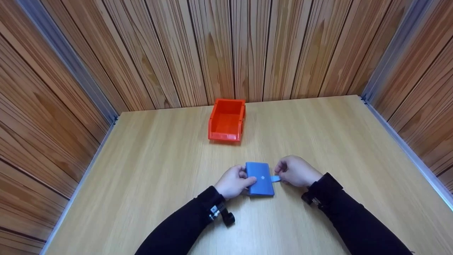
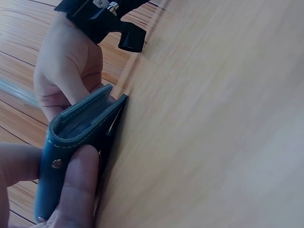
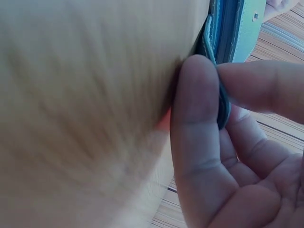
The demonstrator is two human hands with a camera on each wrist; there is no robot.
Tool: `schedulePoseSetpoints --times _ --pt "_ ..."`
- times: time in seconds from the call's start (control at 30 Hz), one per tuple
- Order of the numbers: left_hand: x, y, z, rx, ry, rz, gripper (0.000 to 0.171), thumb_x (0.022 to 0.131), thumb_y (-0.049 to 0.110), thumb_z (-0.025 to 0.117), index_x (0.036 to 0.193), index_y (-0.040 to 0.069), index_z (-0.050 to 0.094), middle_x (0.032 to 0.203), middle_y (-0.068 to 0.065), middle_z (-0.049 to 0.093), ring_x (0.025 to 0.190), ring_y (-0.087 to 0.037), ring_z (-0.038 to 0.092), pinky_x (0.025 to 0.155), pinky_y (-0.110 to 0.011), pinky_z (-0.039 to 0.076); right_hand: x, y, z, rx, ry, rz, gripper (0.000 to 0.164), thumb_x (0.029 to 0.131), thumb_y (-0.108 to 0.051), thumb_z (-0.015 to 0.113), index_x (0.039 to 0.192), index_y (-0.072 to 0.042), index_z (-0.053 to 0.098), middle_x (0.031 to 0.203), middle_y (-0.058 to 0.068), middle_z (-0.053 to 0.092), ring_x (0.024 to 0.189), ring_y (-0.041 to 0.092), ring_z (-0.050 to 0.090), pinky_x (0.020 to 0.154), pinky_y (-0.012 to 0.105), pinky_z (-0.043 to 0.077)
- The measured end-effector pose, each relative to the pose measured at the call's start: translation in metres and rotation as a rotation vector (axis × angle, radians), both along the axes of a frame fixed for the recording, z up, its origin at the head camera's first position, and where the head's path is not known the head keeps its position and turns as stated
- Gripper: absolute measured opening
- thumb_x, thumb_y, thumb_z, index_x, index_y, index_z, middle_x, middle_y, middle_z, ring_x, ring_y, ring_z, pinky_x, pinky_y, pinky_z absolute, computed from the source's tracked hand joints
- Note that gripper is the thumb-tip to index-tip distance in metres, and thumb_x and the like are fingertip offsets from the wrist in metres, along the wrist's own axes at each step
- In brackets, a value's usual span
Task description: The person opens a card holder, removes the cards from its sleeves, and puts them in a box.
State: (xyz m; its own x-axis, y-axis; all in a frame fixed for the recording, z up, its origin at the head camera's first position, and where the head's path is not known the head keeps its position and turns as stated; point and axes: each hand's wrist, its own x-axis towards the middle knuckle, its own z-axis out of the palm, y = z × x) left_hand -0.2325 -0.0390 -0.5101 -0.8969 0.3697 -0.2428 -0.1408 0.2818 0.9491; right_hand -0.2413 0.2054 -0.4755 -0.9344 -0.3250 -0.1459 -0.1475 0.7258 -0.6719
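A blue card wallet (image 1: 260, 186) with a stitched edge and a small metal snap is held just over the wooden table. My left hand (image 1: 233, 182) grips its left side, thumb on the cover and fingers curled behind. In the left wrist view, clear sleeves show between the covers of the wallet (image 2: 45, 190). From the wallet's right edge sticks out a short strap (image 1: 275, 178). My right hand (image 1: 299, 171) pinches that strap (image 3: 224, 111) between thumb and forefinger; the other fingers are curled in the right wrist view.
An orange-red open-front bin (image 1: 226, 122) stands near the back of the wooden table (image 1: 159, 159), against the wood-panelled wall (image 1: 219, 53). Panelled side walls with metal corner posts enclose the table left and right. Each wrist wears a black strap with a small camera mount.
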Motion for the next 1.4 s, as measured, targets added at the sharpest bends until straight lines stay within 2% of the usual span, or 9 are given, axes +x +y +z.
schedulePoseSetpoints --times 0.13,0.23,0.47,0.6,0.7,0.8,0.97,1.17,1.4 --pt "0.002 -0.002 0.006 -0.094 0.033 0.024 0.056 0.089 0.027 0.073 0.133 0.001 0.049 0.092 -0.004 0.069 0.081 -0.015 0.069 0.069 -0.029 0.056 -0.001 -0.001 -0.001 0.021 0.002 -0.009 0.008 0.084 0.000 0.064 0.086 -0.006 0.069 0.075 0.001 0.066 0.063 0.014 0.058 0.057 0.030 0.050" --pt "0.005 -0.005 0.014 -0.188 0.120 0.018 0.059 0.088 0.029 0.074 0.134 0.002 0.048 0.092 -0.003 0.066 0.075 -0.014 0.066 0.065 -0.031 0.057 -0.001 -0.002 -0.001 0.026 -0.002 -0.014 0.009 0.084 0.001 0.064 0.086 -0.007 0.068 0.075 0.001 0.065 0.063 0.015 0.058 0.058 0.030 0.049" --pt "0.020 0.001 0.051 -0.612 0.515 -0.028 0.063 0.087 0.043 0.071 0.136 0.008 0.051 0.119 -0.005 0.063 0.102 -0.017 0.061 0.093 -0.035 0.052 -0.002 -0.003 0.000 0.054 0.013 -0.001 0.010 0.084 -0.001 0.064 0.087 -0.008 0.068 0.077 0.000 0.065 0.069 0.016 0.057 0.064 0.031 0.048" --pt "0.024 0.017 0.072 -0.795 0.804 -0.153 0.067 0.085 0.054 0.070 0.134 0.011 0.055 0.129 -0.006 0.060 0.115 -0.021 0.058 0.099 -0.036 0.049 -0.003 -0.001 0.001 0.067 0.043 0.022 0.010 0.084 -0.001 0.063 0.087 -0.009 0.068 0.079 -0.001 0.065 0.075 0.016 0.057 0.071 0.032 0.047" --pt "0.022 0.030 0.077 -0.888 0.929 -0.264 0.075 0.080 0.061 0.071 0.134 0.011 0.055 0.133 -0.008 0.058 0.119 -0.024 0.056 0.100 -0.039 0.049 -0.004 0.001 0.000 0.066 0.056 0.041 0.010 0.085 -0.001 0.062 0.088 -0.009 0.068 0.079 -0.002 0.066 0.075 0.015 0.058 0.074 0.033 0.047" --pt "0.016 0.040 0.070 -0.969 0.925 -0.358 0.083 0.073 0.066 0.074 0.134 0.013 0.055 0.140 -0.010 0.054 0.126 -0.026 0.051 0.101 -0.043 0.048 -0.004 0.002 -0.001 0.060 0.057 0.056 0.011 0.084 -0.001 0.062 0.089 -0.009 0.068 0.080 -0.002 0.066 0.076 0.014 0.058 0.074 0.033 0.048" --pt "0.004 0.044 0.051 -1.037 0.812 -0.461 0.095 0.064 0.069 0.078 0.140 0.021 0.050 0.149 -0.009 0.045 0.137 -0.031 0.042 0.104 -0.049 0.044 -0.004 0.001 -0.003 0.050 0.047 0.042 0.011 0.084 0.000 0.063 0.088 -0.009 0.068 0.079 -0.003 0.065 0.076 0.015 0.057 0.072 0.032 0.046" --pt "-0.003 0.041 0.038 -0.983 0.753 -0.453 0.085 0.062 0.067 0.080 0.134 0.029 0.055 0.139 -0.004 0.053 0.124 -0.023 0.051 0.093 -0.041 0.046 -0.002 0.000 -0.001 0.051 0.049 0.046 0.011 0.083 -0.001 0.063 0.087 -0.009 0.068 0.079 -0.003 0.065 0.075 0.015 0.056 0.071 0.031 0.044" --pt "-0.004 0.042 0.041 -0.959 0.741 -0.456 0.086 0.062 0.067 0.080 0.134 0.028 0.055 0.131 -0.002 0.056 0.112 -0.019 0.054 0.085 -0.037 0.046 0.000 0.000 0.000 0.056 0.053 0.038 0.011 0.083 -0.001 0.063 0.087 -0.010 0.068 0.079 -0.003 0.065 0.074 0.015 0.056 0.072 0.031 0.045"
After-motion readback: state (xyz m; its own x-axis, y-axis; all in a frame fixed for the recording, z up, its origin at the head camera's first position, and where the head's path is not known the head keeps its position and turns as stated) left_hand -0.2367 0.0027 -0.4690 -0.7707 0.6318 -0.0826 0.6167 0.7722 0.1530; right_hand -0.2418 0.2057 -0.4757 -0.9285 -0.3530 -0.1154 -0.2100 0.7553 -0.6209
